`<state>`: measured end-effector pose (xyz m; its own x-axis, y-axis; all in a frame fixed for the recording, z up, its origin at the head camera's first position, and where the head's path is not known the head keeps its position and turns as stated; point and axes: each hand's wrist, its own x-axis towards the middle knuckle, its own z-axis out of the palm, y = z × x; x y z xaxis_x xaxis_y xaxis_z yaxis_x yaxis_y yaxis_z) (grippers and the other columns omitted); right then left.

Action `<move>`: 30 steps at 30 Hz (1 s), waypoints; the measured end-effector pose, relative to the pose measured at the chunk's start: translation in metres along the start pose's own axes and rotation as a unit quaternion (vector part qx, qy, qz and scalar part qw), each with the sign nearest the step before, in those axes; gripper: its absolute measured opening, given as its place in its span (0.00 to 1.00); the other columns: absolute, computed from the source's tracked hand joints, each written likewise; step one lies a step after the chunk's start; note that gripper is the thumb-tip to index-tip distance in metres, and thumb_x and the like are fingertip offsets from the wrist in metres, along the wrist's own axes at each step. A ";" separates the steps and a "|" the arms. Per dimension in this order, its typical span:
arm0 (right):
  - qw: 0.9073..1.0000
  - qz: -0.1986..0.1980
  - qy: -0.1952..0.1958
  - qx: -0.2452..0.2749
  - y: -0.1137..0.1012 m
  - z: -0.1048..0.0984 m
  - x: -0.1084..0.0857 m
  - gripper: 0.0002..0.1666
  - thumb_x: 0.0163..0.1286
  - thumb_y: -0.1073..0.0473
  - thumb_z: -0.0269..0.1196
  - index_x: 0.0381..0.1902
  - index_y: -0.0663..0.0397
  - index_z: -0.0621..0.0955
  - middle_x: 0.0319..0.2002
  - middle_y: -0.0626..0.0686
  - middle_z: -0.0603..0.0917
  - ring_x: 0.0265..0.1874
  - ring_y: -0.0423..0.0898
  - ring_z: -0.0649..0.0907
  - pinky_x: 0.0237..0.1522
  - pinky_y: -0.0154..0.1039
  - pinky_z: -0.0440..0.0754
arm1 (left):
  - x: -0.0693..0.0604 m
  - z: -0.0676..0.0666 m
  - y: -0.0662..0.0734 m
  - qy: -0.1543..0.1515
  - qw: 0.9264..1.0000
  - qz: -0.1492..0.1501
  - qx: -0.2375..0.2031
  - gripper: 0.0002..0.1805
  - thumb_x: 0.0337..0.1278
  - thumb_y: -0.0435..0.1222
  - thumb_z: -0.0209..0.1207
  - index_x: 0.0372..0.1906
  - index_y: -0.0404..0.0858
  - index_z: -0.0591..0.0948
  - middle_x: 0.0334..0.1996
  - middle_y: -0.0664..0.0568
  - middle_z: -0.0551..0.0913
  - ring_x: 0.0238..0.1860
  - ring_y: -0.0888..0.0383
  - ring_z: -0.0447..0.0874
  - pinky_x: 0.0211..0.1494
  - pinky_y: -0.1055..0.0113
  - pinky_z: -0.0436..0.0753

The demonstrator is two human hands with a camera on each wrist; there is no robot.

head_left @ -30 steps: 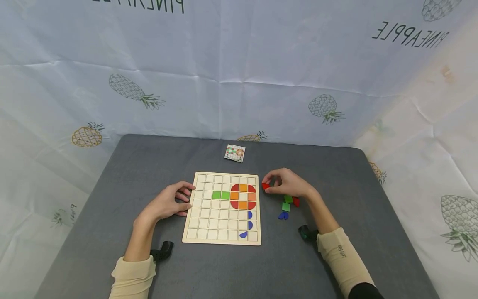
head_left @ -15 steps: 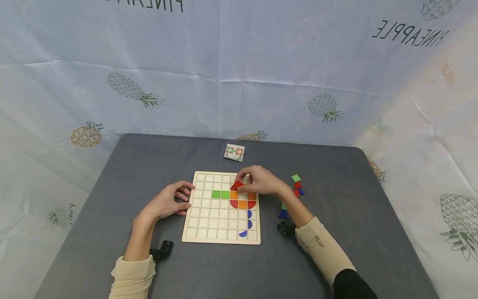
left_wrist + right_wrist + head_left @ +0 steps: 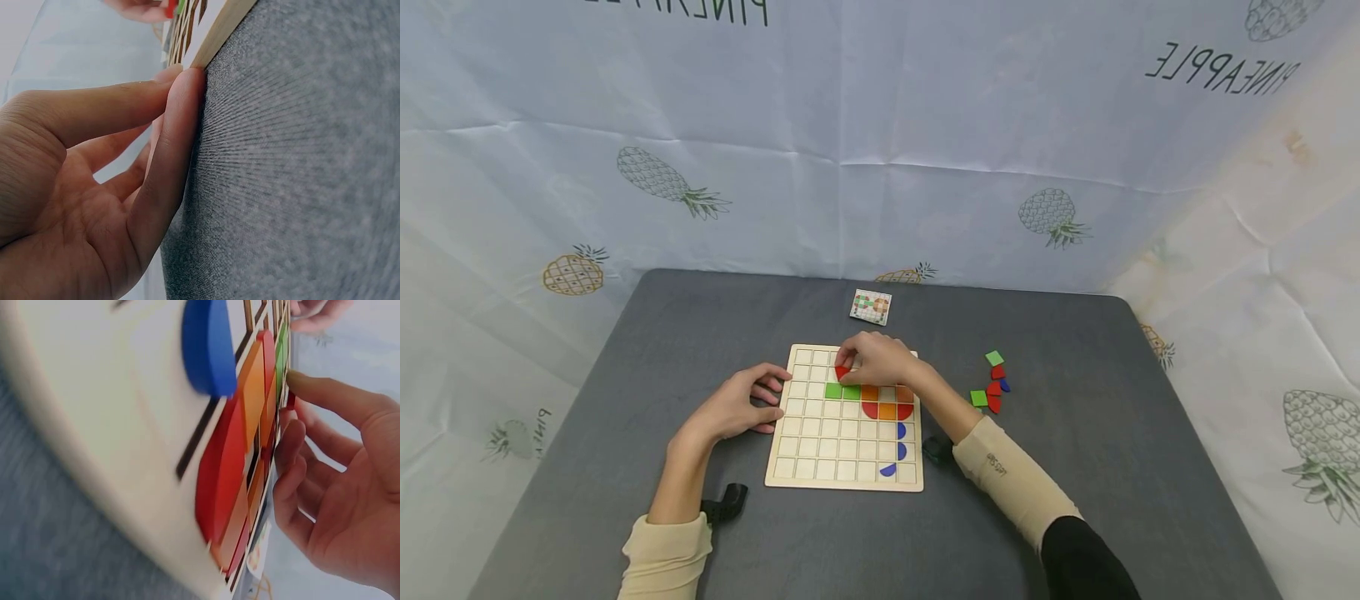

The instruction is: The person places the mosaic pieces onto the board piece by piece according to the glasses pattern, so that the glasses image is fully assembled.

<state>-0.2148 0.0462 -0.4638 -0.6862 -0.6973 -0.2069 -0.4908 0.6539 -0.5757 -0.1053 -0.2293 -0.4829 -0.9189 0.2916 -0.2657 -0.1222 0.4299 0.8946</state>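
My right hand (image 3: 876,357) pinches a red rounded tile (image 3: 842,372) between thumb and fingers, over the upper part of a wooden grid board (image 3: 808,446). Just below it lie two green square tiles (image 3: 842,391) on the board. My left hand (image 3: 748,402) touches the board's left edge with its fingertips and thumb; in the left wrist view the fingers (image 3: 181,106) meet the wooden edge. Orange square tiles (image 3: 887,412) and red rounded tiles (image 3: 906,411) form a cluster, partly hidden under my right hand. Blue half-round tiles (image 3: 902,451) sit along the lower right squares.
Right of the board lie several loose tiles: green squares (image 3: 978,398), red rounded ones (image 3: 994,404) and a blue one (image 3: 1005,385). A small pattern card (image 3: 871,307) lies behind the board. The grey table (image 3: 1037,333) ends at a pineapple-print curtain (image 3: 925,208).
From right of the board, my right hand has moved left with the red tile, over the cluster, to above the green tiles. The left hand has stayed at the board's edge.
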 end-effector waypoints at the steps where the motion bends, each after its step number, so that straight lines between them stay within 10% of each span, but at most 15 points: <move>1: 1.000 0.005 0.000 -0.005 -0.002 0.001 0.002 0.09 0.71 0.52 0.75 0.47 0.43 0.89 0.39 0.43 0.88 0.34 0.39 0.81 0.37 0.36 0.77 | 0.000 0.000 0.000 0.000 1.000 -0.001 0.001 0.29 0.67 0.23 0.68 0.71 0.30 0.75 0.55 0.34 0.75 0.48 0.47 0.80 0.38 0.60 0.95; 30: 0.998 0.021 0.031 0.041 -0.005 -0.003 -0.019 0.13 0.71 0.53 0.74 0.51 0.47 0.89 0.44 0.45 0.90 0.38 0.40 0.83 0.40 0.37 0.79 | 0.000 0.001 0.002 0.002 1.000 -0.004 0.001 0.30 0.66 0.23 0.69 0.71 0.30 0.75 0.55 0.35 0.76 0.49 0.47 0.80 0.38 0.60 0.95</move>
<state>-0.2008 0.0572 -0.4549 -0.7382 -0.6490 -0.1840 -0.4178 0.6540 -0.6307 -0.1046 -0.2277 -0.4817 -0.9193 0.2847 -0.2716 -0.1287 0.4347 0.8913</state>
